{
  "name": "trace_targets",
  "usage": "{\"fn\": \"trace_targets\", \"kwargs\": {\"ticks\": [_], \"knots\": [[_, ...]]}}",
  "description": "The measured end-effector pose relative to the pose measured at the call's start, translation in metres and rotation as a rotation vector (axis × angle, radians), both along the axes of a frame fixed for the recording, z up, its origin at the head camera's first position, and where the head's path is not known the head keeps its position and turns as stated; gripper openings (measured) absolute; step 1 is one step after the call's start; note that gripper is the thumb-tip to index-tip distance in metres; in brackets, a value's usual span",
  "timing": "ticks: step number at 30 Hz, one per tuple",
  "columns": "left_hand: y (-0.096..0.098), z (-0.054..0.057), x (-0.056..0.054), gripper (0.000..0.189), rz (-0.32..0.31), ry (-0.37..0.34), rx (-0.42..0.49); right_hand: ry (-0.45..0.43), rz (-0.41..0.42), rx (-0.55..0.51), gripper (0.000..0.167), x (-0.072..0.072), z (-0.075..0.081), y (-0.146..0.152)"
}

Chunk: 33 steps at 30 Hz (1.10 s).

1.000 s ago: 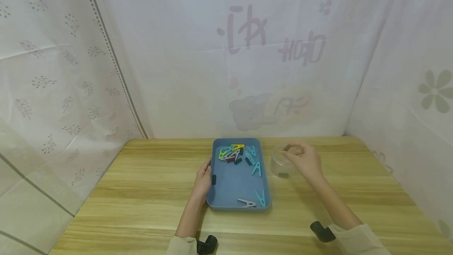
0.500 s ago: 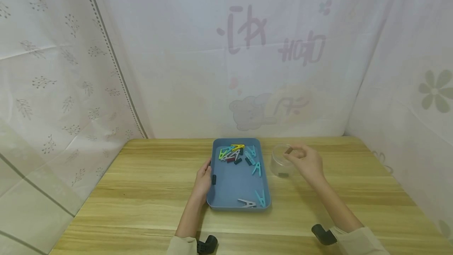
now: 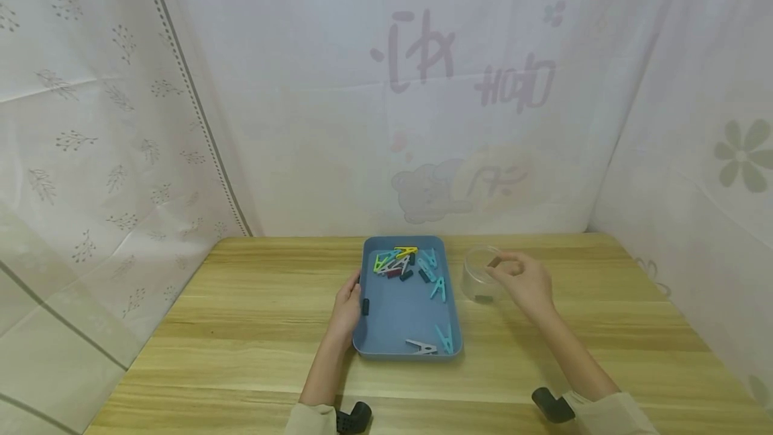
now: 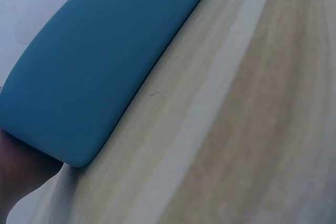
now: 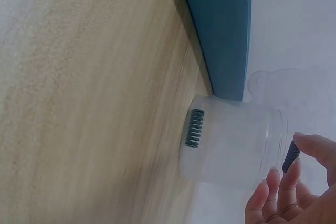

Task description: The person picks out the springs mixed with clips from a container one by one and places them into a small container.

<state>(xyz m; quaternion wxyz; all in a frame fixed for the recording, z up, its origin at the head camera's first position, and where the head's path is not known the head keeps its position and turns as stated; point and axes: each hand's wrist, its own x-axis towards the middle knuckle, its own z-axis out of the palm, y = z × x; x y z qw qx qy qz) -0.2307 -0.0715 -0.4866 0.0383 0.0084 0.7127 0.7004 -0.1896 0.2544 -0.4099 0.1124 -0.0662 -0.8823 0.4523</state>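
Observation:
In the head view, my left hand (image 3: pixel 347 309) grips the left edge of a blue tray (image 3: pixel 398 317), which holds several small plastic clothes pegs (image 3: pixel 444 339) and dark coil springs (image 3: pixel 365 307). At the tray's right stands a clear round jar (image 3: pixel 477 280). My right hand (image 3: pixel 527 284) is at the jar's open mouth. Up close in the right wrist view, its thumb and fingers pinch a dark coil spring (image 5: pixel 291 156) just outside the rim. Another coil spring (image 5: pixel 195 128) lies at the bottom of the jar.
The wood-grain table (image 3: pixel 260 327) carries the tray and jar. Behind it hangs a pale printed curtain (image 3: pixel 314 153), with more cloth at both sides. Each wrist wears a black camera mount (image 3: pixel 552 406).
My right hand has shifted slightly right, and its fingers have come lower at the jar's mouth. The spring between them shows less in the head view. Left hand and tray stay still.

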Motion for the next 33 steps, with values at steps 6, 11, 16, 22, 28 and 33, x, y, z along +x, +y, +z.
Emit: {"fn": "trace_targets", "kwargs": {"ticks": [6, 11, 16, 22, 28, 33], "knots": [[0.000, 0.003, 0.002, 0.050, -0.007, 0.007, 0.011, -0.010, -0.016, -0.008, 0.052, 0.000, -0.004, 0.001], [0.001, 0.005, 0.003, 0.050, -0.004, 0.002, 0.016, -0.017, -0.022, -0.007, 0.053, 0.002, -0.006, 0.001], [0.001, 0.004, 0.002, 0.050, -0.009, 0.009, 0.020, -0.035, -0.023, -0.019, 0.053, 0.003, -0.007, 0.001], [0.001, 0.002, 0.001, 0.050, -0.009, 0.003, 0.013, -0.053, -0.018, -0.016, 0.052, 0.003, -0.007, 0.001], [0.000, 0.002, 0.002, 0.050, -0.011, 0.006, 0.018, -0.055, -0.020, -0.017, 0.053, 0.003, -0.010, 0.000], [-0.001, 0.003, 0.001, 0.050, -0.013, 0.016, 0.010, -0.052, -0.017, -0.021, 0.054, 0.002, -0.011, 0.001]]}}
